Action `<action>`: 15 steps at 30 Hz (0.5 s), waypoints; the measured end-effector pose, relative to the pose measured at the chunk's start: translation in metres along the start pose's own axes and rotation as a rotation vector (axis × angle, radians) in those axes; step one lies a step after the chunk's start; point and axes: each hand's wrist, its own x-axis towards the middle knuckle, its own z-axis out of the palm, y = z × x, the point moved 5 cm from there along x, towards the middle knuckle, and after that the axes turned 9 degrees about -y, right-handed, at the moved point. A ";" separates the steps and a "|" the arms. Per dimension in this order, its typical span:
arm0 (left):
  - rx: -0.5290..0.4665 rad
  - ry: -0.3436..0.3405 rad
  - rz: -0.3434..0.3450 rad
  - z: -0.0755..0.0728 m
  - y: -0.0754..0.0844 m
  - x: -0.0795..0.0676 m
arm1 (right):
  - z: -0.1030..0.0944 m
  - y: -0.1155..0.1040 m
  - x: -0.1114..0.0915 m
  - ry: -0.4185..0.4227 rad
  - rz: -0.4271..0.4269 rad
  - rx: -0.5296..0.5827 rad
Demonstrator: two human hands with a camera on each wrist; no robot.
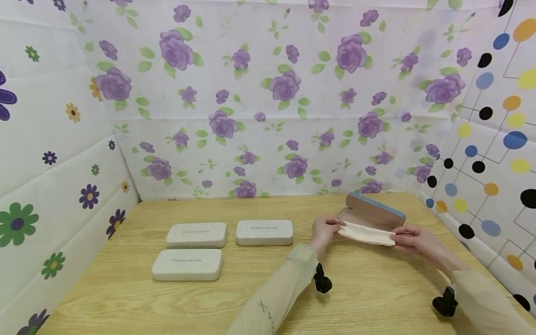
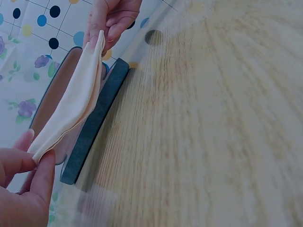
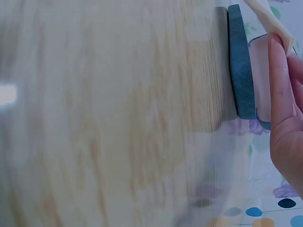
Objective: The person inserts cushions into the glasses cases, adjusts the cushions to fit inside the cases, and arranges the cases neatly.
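A folded cream cloth is stretched between both hands at the right of the table. My left hand pinches its left end between thumb and fingers, and my right hand pinches the other end. Just behind the cloth stands an open glasses case, blue outside and brown inside, its lid raised. In the left wrist view the cloth hangs in front of the case's opening, above the blue-green case edge. The cloth hides part of the case's inside.
Three closed white cases with printed lettering lie to the left: one at the back, one in front of it and one nearer the middle. Patterned sheets wall the wooden table at the back and sides.
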 end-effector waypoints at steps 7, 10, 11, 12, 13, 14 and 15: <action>0.038 -0.071 -0.035 0.011 0.002 0.010 | -0.003 0.002 -0.002 0.082 0.021 0.036; 0.068 -0.077 -0.018 0.011 0.001 0.015 | -0.001 0.003 -0.001 0.106 0.030 0.043; 0.070 -0.067 -0.006 0.010 0.000 0.018 | 0.000 0.003 0.000 0.110 0.027 0.042; 0.067 -0.052 0.003 0.009 -0.001 0.020 | 0.000 0.002 0.000 0.117 0.024 0.045; 0.062 -0.040 0.016 0.008 -0.002 0.023 | 0.000 0.002 0.001 0.134 0.023 0.046; 0.059 -0.025 0.026 0.006 -0.003 0.025 | 0.000 0.001 0.001 0.148 0.019 0.052; 0.056 -0.011 0.037 0.005 -0.004 0.027 | 0.001 0.001 0.002 0.156 0.011 0.056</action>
